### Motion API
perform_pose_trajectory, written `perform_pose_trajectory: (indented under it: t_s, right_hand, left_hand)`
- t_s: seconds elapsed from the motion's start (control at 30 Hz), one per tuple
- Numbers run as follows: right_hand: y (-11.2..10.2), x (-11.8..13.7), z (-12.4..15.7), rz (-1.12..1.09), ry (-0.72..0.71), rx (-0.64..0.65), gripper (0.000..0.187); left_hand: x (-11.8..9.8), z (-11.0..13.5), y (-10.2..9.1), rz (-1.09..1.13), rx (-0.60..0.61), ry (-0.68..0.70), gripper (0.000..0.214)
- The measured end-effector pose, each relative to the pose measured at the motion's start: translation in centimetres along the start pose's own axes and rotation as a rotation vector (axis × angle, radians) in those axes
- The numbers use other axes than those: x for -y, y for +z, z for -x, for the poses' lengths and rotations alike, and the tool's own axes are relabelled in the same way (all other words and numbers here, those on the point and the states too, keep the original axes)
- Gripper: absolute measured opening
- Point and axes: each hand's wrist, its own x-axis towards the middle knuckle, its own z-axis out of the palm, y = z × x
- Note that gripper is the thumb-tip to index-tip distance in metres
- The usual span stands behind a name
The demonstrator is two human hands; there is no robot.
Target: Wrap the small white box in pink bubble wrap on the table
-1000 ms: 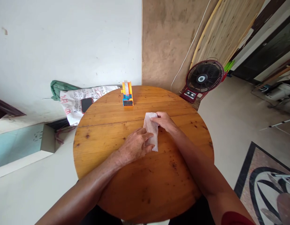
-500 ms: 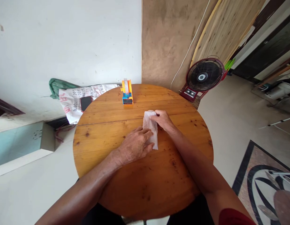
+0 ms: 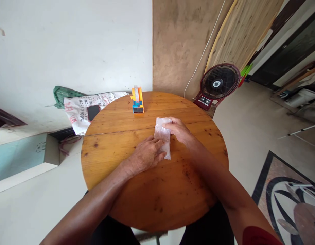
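Note:
A small white translucent sheet, like folded bubble wrap [image 3: 162, 131], lies near the middle of a round wooden table [image 3: 137, 190]. My left hand [image 3: 145, 155] rests palm down on the sheet's near end, fingers flat and pressing it to the wood. My right hand [image 3: 178, 130] holds the far right edge of the sheet, with its fingers curled over that edge. An orange and blue tape dispenser [image 3: 137, 99] stands at the table's far edge, apart from both hands.
A dark red floor fan [image 3: 216, 84] stands behind the table on the right. A printed white sack [image 3: 82, 108] with a dark phone-like object [image 3: 93, 111] lies by the wall at left. A patterned rug [image 3: 287, 200] covers the floor at right.
My right hand has slid slightly along the sheet's far edge and the sheet looks a little more folded. The left hand stays pressed on it.

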Motion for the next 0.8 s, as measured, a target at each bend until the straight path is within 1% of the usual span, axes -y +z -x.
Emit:
perform_pose_trajectory:
  t_s: [0.07,0.17,0.27,0.43,0.53,0.63,0.7,0.8]
  right_hand:
    - [0.0,0.4,0.7,-0.013,-0.002,0.037,0.025]
    - [0.1,0.9,2.0,-0.004,-0.051,0.07,0.023]
    - [0.5,1.1,3.2,0.016,-0.094,0.051,0.023]
    - [1.0,0.8,4.7,-0.074,-0.088,-0.004,0.028]
    - [1.2,0.6,5.4,-0.107,-0.109,-0.04,0.03]
    - [1.6,0.4,6.1,-0.144,-0.132,-0.049,0.03]
    - [1.8,0.4,6.5,-0.164,-0.142,-0.063,0.031]
    - [2.1,0.3,7.0,-0.154,-0.154,-0.098,0.032]
  left_hand:
    - [0.0,0.0,0.0,-0.028,-0.02,0.013,0.034]
    - [0.0,0.0,0.0,-0.042,-0.051,0.02,0.035]
    - [0.0,0.0,0.1,-0.034,-0.076,0.003,0.038]
    - [-0.1,0.1,0.2,0.012,-0.084,-0.079,0.043]
    - [-0.3,0.3,-0.1,0.03,-0.062,-0.114,0.04]
    - [-0.7,0.2,-0.5,0.019,-0.027,-0.163,0.038]
    - [-0.9,0.1,-0.7,0.004,-0.018,-0.216,0.037]
    - [-1.1,0.0,-1.0,0.016,-0.033,-0.332,0.037]
